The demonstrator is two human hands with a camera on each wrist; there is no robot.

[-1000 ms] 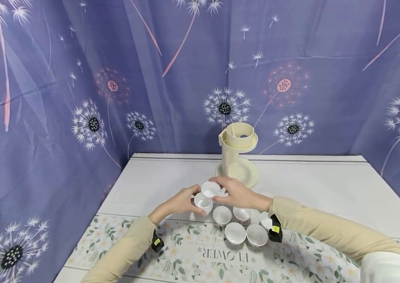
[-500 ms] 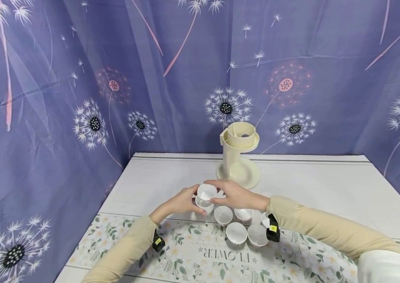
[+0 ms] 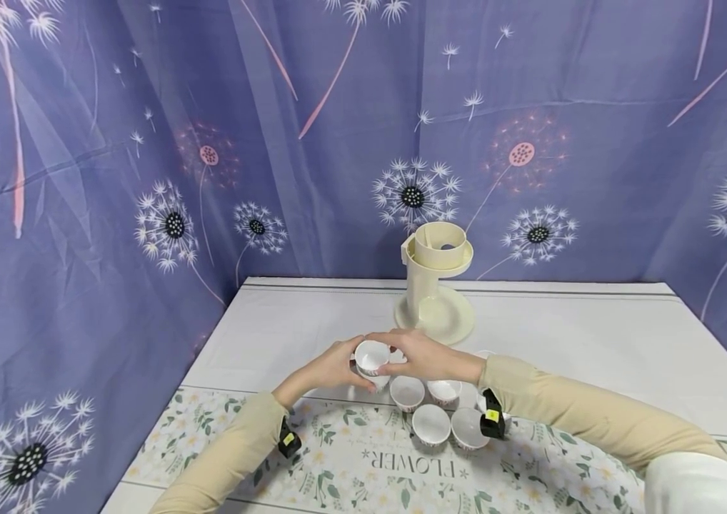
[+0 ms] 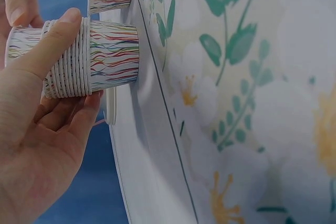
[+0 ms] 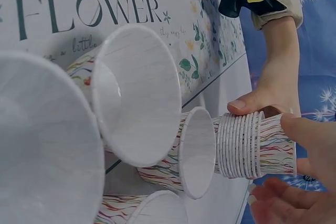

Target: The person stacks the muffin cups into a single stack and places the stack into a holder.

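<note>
My left hand (image 3: 331,366) grips a stack of paper cups (image 4: 113,53) with wavy coloured stripes, fingers and thumb wrapped around its rims. The stack stands upright on the table, mouths up. My right hand (image 3: 428,357) holds one more paper cup (image 3: 372,355) by its side, thumb and fingers on opposite sides. This cup sits partly inside the top of the stack; its striped wall (image 5: 277,148) still shows above the packed rims in the right wrist view. In the head view it hides most of the stack.
Several single paper cups (image 3: 430,425) stand mouth up just right of the stack, some beneath my right forearm. Behind them is a cream stand (image 3: 424,285) with a ring holder on top and a round base. A purple dandelion curtain (image 3: 338,178) backs the table.
My right hand has moved left and down with its cup, from above the stack's edge to over and partly into its mouth. The left hand has stayed around the stack.
</note>
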